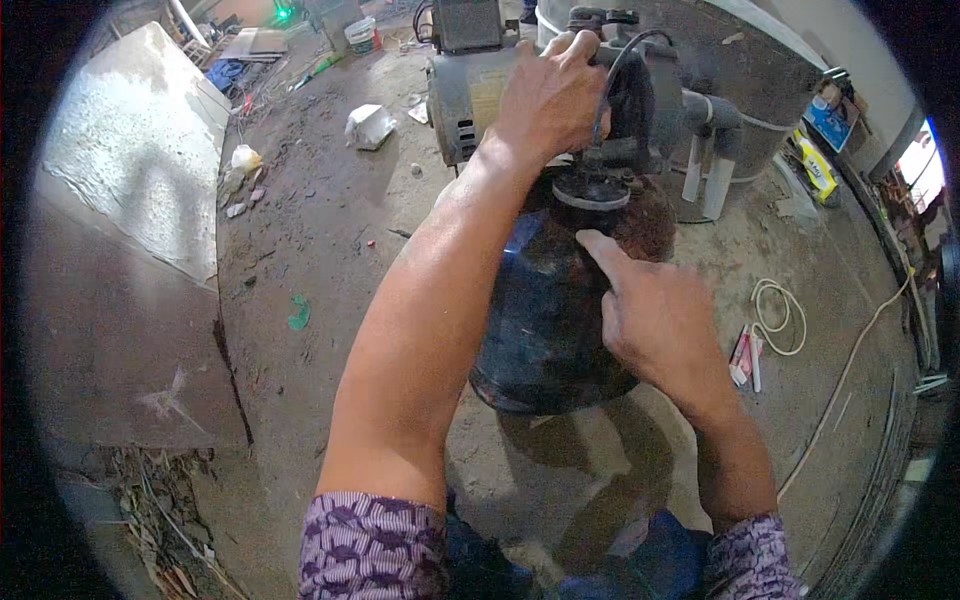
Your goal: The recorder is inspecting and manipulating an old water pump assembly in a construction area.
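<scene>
An electric water pump with a grey motor [468,100] and a dark pump head [632,115] sits above a rounded black tank [545,325]. My left hand [560,95] reaches over the top, its fingers curled down onto the pump where the motor meets the head. Beneath the pump head, a round pale-rimmed fitting [592,197] sits at the tank's neck. My right hand [660,310] is at the tank's upper right side, index finger stretched toward the fitting and nothing visible in its grasp. The other right fingers are bent and partly hidden. A thin dark cable [615,75] loops over the pump head.
Grey pipes [712,150] stand behind the pump, before a large grey container [760,90]. A coiled pale cord [780,315] and small red-and-white packs [743,358] lie at right. Boards [140,330] lean at left. A crumpled white wrapper [370,127] and debris dot the dirty floor.
</scene>
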### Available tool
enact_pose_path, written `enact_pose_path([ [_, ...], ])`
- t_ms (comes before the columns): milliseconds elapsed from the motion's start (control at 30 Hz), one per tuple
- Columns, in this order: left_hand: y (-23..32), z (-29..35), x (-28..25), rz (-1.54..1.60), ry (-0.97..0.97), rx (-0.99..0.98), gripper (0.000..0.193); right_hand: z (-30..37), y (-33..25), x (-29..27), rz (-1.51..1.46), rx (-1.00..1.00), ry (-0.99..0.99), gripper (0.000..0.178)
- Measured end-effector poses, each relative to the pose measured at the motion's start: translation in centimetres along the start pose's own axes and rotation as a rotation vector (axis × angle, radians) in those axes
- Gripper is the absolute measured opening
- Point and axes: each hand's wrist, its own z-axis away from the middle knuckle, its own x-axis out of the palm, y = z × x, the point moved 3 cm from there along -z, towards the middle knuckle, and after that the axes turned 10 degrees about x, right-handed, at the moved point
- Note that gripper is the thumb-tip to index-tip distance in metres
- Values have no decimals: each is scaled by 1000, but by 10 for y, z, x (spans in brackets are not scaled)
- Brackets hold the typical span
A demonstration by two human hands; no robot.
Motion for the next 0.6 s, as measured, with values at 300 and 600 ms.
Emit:
enact_pose_path([
  [300,1,-2,-5,24,-50,-21,26,10,12,0,-59,82,27,42],
  [600,0,0,-5,24,-90,14,32,62,59,29,-544,98,-8,15],
])
